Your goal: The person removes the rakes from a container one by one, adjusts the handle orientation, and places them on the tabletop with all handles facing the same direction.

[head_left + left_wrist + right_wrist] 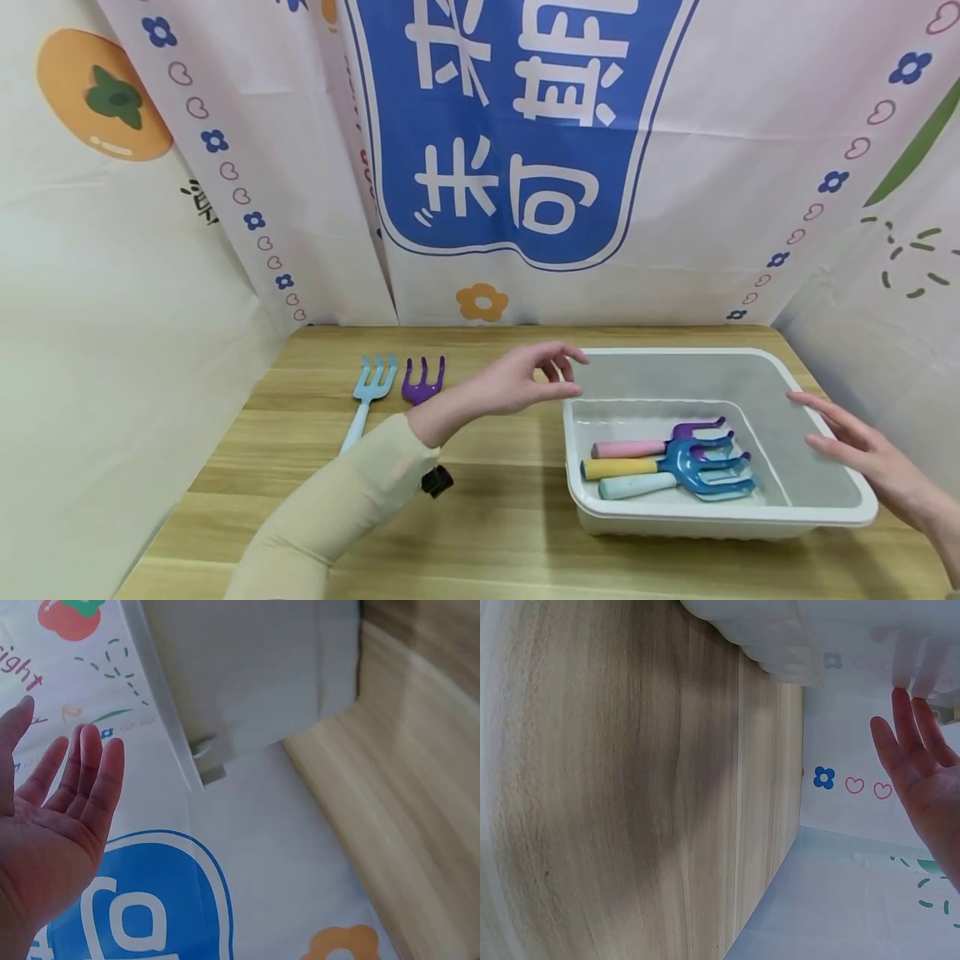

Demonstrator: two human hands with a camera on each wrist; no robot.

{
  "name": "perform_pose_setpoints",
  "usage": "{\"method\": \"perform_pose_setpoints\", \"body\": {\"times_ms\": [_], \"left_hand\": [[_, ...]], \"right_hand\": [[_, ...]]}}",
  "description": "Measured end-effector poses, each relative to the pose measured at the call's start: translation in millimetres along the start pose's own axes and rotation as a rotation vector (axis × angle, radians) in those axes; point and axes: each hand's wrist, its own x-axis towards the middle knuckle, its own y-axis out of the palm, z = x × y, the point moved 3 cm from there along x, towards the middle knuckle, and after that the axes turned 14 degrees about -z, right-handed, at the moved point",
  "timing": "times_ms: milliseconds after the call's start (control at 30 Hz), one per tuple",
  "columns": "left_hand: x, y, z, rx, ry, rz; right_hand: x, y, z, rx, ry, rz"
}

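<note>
A white plastic tub (720, 518) stands on the right of the table. Inside lie small garden hand forks: one with a pink handle (630, 449), one with a yellow handle (622, 468) and one with a pale green handle (637, 485); their purple and blue heads overlap. My left hand (525, 379) hovers by the tub's back left corner, fingers loosely bent and holding nothing; the left wrist view shows the hand (64, 817) apart from the tub. Over the tub's right rim, my right hand (862, 450) has extended fingers, with fingertips (901, 701) at or very near the wall.
Left of the tub, a light blue hand fork (372, 383) and a purple hand fork (422, 387) lie on the wooden table (510, 508), partly hidden by the left arm. Printed cloth (675, 250) hangs behind and at both sides of the table.
</note>
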Motion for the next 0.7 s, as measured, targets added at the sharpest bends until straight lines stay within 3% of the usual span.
{"method": "perform_pose_setpoints", "body": {"times_ms": [200, 367, 567, 700], "left_hand": [[29.2, 11.6, -5.4, 0.027, 0.036, 0.099], [49.0, 28.3, -6.0, 0.035, 0.035, 0.224], [63.7, 55.9, -2.3, -0.017, 0.023, 0.428], [70.9, 71.8, 3.2, -0.041, 0.0, 0.505]], "right_hand": [[1.2, 0.3, 1.9, 0.054, 0.007, 0.018], [0.5, 0.3, 1.7, 0.057, 0.011, 0.025], [0.0, 0.5, 1.0, 0.056, 0.002, 0.027], [0.4, 0.2, 1.5, 0.04, -0.004, 0.024]]}}
